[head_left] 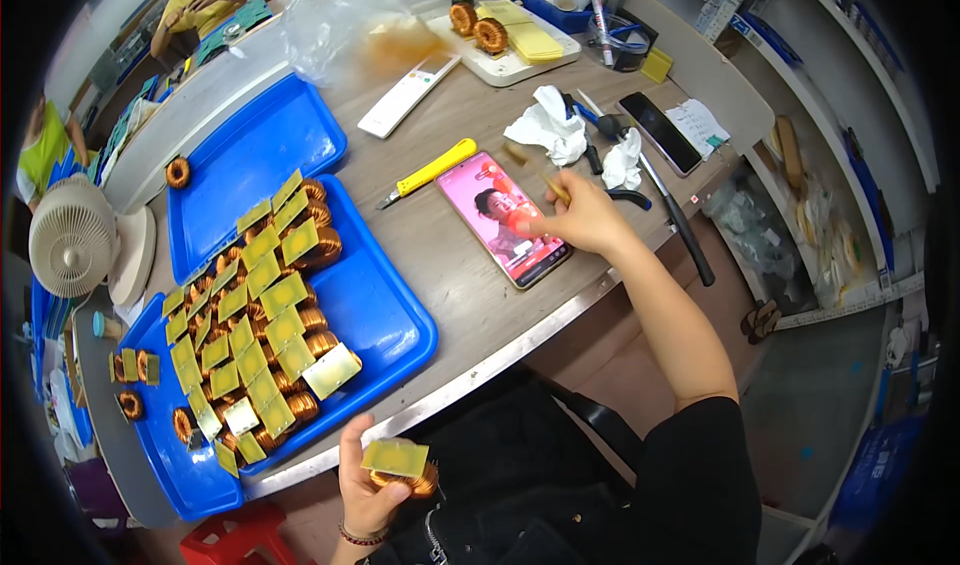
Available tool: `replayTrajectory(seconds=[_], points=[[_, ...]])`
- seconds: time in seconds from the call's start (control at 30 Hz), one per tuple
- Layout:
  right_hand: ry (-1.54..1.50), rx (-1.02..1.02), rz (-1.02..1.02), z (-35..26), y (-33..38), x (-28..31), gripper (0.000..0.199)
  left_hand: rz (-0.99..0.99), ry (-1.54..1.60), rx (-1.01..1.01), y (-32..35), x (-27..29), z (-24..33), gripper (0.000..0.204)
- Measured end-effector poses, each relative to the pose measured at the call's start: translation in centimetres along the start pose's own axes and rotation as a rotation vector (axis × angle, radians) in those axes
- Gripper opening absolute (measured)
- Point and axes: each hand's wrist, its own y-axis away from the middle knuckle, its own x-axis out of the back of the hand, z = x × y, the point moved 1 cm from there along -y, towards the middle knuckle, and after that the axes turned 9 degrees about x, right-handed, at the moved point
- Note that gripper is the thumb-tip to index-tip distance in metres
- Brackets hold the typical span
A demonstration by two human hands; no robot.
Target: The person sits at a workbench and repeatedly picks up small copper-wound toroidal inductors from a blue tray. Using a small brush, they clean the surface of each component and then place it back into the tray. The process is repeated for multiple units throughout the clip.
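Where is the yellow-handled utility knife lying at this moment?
In the head view, the yellow-handled utility knife lies on the grey worktable, near the middle, between the blue plastic tray on its left and the lit smartphone on its right.

Bright even overhead light, soft shadows, heavy fisheye bending, dark vignetted corners

I saw the phone (504, 219) lying on the workbench (450, 275); the tray (390, 325) of coils (270, 315) lay left of it, the knife (430, 172) behind it, the pliers (625, 180) right.
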Motion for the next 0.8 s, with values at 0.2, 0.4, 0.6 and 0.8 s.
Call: replayTrajectory(seconds=[0.2, 0.4, 0.6, 0.8], points=[[-0.224, 0.485, 0.584, -2.0, 2.5, -1.2, 0.029, 0.031, -0.645, -0.413, -2.1, -2.5, 1.8, 0.092], [-0.075, 0.974, 0.061, -11.4, 14.9, -3.9, 0.020, 0.081, -1.086, -0.844, -3.2, -2.0, 1.5, 0.081], [-0.061, 0.597, 0.083, -7.7, 15.0, -4.8, 0.032, 0.155, -0.656, -0.562, -0.7, -2.5, 1.2, 0.080], [-0.937, 0.564, -0.397, -9.6, 16.5, -9.4, 0.087, 0.112, -0.070, -0.225, 0.0, -4.0, 1.8, 0.069]])
